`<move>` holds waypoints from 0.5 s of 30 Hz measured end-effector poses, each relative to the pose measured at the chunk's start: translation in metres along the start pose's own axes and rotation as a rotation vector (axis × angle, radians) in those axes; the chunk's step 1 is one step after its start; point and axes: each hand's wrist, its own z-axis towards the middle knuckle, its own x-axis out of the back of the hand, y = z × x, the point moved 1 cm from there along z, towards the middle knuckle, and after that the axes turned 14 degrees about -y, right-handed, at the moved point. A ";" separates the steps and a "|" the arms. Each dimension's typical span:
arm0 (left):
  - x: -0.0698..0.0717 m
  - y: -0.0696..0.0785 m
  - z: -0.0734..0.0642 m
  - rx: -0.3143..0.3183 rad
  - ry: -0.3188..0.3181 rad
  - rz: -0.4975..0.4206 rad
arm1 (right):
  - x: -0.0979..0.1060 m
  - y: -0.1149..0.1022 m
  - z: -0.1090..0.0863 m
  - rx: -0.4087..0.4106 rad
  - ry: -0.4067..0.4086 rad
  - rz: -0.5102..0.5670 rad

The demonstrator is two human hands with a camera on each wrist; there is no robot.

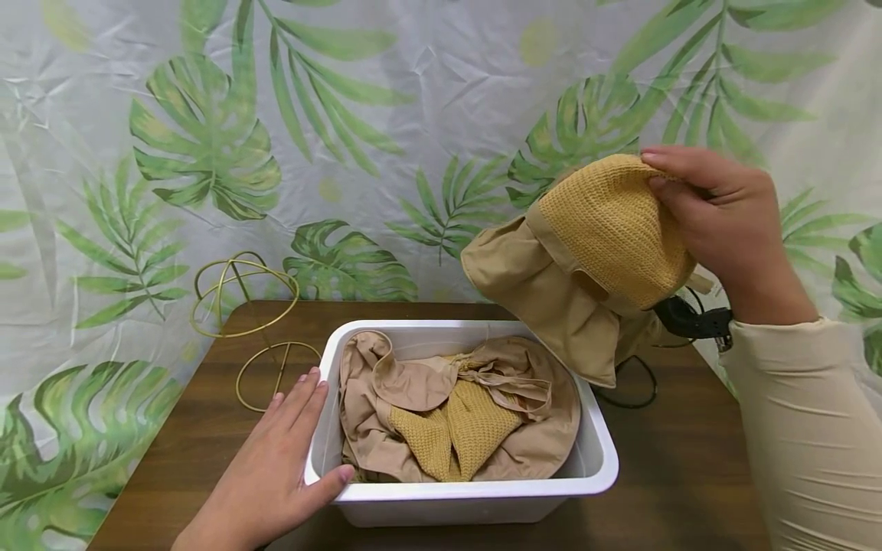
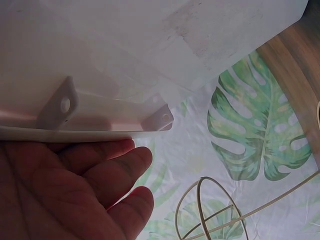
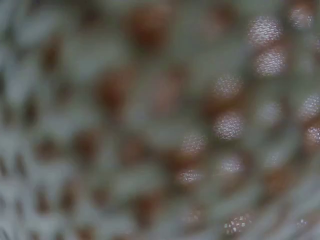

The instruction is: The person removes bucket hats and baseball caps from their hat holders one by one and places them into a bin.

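My right hand [image 1: 730,222] pinches the crown of a sun hat [image 1: 613,229] and holds it up above the right side of a white plastic bin [image 1: 599,467]. This hat has a yellow knit crown and a floppy tan brim that hangs down to the left. Its weave [image 3: 165,120] fills the right wrist view, close and blurred. Inside the bin lies more tan fabric and yellow knit, seemingly another hat [image 1: 482,421], with a tie on top. Against the bin's left rim rests my left hand [image 1: 276,459], fingers straight; from below, its fingers [image 2: 120,165] show beside the rim.
A gold wire stand [image 1: 246,298] is at the table's back left, beyond my left hand. Right of the bin, a dark thin loop [image 1: 637,383] lies on the brown wooden table [image 1: 661,474]. Leaf-print fabric [image 1: 441,153] hangs behind.
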 end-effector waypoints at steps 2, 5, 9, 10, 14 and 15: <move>0.000 0.000 0.000 0.001 0.000 0.000 | -0.008 0.000 0.002 0.042 -0.002 -0.014; 0.000 0.000 0.000 0.005 -0.004 -0.002 | -0.020 0.000 0.005 0.102 -0.025 -0.013; 0.000 0.000 0.001 0.007 -0.009 0.003 | -0.036 0.001 0.009 0.163 -0.050 0.003; -0.001 0.000 0.001 0.008 -0.009 0.005 | -0.039 0.001 0.011 0.175 -0.050 0.004; -0.001 0.000 0.001 0.011 -0.010 0.006 | -0.053 -0.001 0.016 0.224 -0.045 -0.011; -0.001 0.000 0.001 0.012 -0.011 0.006 | -0.057 -0.002 0.018 0.236 -0.044 -0.017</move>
